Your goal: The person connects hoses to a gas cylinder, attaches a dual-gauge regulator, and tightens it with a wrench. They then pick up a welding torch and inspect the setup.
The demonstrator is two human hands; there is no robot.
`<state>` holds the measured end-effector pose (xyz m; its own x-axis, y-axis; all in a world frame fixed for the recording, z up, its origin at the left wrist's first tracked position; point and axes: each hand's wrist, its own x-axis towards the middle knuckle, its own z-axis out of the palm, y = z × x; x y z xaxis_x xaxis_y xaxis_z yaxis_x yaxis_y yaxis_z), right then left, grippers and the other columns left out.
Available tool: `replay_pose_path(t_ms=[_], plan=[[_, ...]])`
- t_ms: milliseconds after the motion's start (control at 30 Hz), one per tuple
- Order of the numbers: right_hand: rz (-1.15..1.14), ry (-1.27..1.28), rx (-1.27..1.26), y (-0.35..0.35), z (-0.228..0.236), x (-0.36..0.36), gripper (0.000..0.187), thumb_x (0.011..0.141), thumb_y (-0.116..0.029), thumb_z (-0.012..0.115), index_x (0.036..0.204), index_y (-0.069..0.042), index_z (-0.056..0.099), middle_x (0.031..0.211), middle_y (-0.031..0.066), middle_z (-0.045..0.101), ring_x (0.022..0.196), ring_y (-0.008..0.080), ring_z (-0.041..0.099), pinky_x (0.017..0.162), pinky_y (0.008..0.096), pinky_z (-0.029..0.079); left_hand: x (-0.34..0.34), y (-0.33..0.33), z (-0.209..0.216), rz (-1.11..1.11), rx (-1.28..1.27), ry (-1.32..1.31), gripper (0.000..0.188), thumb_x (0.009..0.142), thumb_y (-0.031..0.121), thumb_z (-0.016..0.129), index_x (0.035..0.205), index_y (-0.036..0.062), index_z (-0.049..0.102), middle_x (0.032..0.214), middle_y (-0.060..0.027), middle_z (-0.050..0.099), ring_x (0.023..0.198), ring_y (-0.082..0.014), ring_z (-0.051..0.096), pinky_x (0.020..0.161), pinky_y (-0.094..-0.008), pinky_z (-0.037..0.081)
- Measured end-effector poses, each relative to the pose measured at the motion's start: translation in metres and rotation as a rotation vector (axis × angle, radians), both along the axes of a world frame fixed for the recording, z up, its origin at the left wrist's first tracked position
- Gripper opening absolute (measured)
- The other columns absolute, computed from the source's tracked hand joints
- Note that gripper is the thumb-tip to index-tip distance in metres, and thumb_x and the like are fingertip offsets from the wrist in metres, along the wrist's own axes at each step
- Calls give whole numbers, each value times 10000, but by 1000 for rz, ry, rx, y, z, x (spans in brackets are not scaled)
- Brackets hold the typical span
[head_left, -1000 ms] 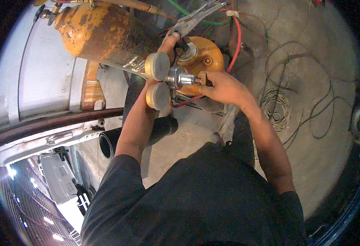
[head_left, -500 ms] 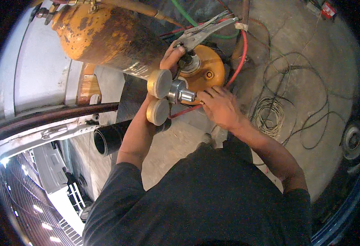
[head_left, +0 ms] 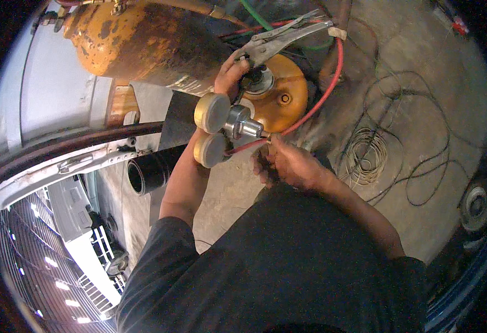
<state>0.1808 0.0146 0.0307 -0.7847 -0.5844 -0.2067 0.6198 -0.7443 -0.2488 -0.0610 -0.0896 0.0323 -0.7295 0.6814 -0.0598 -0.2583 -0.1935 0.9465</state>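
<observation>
A gas regulator (head_left: 244, 123) of shiny metal with two round gauges, the upper gauge (head_left: 211, 112) and the lower gauge (head_left: 209, 150), sits in front of an upright orange gas cylinder (head_left: 288, 91). My left hand (head_left: 231, 77) reaches behind the gauges and closes around the jaw end of locking pliers (head_left: 279, 44) at the cylinder's valve. Its palm is hidden. My right hand (head_left: 293, 165) grips the adjusting screw (head_left: 265, 135) at the regulator's tip, the thumb side against it and the other fingers curled below. A red hose (head_left: 329, 91) passes behind.
Another orange cylinder (head_left: 143, 44), rusty, lies across the upper left. A black pipe (head_left: 149, 173) is at the left beside a white vehicle panel (head_left: 60, 89). Coiled cable (head_left: 365, 158) and loose cords spread over the concrete floor at the right, with a wheel (head_left: 475, 208) farther right.
My right hand has turned and dropped slightly, its fingers now curled under the adjusting screw instead of over it. My left hand stays by the pliers; the view has shifted a little.
</observation>
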Motion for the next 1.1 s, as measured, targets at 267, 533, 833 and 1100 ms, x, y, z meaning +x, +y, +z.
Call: replay_pose_path(t_ms=[267,533,833,1100], plan=[[-177,-103,22,-9,27,-7,435,982,-447,498,1089,-43,619,857,60,627,702,175,598,665,333,484,-18,-6,-18,-90,-9,9,593,897,306,633,1374,-8,473,1212,-102,621,1091,-204,604,973,-346,469],[-236,-138,17,-13,12,-10,413,928,-427,579,1022,-30,644,812,55,629,701,174,595,633,324,495,3,-4,-1,-59,-70,37,560,927,344,592,1353,-1,476,1179,-123,631,1055,-220,620,957,-364,488],[-279,-33,66,-17,7,-9,334,890,-367,608,962,-45,654,781,46,619,646,167,576,542,303,460,14,-5,15,-111,-102,75,544,936,350,579,1343,2,481,1171,-127,632,1045,-224,624,951,-368,494],[-330,86,275,-20,-2,-11,323,903,-323,600,1012,-24,655,768,37,606,629,167,553,585,299,434,14,1,20,-129,-110,79,531,944,355,567,1335,5,486,1163,-130,633,1035,-228,628,945,-372,500]])
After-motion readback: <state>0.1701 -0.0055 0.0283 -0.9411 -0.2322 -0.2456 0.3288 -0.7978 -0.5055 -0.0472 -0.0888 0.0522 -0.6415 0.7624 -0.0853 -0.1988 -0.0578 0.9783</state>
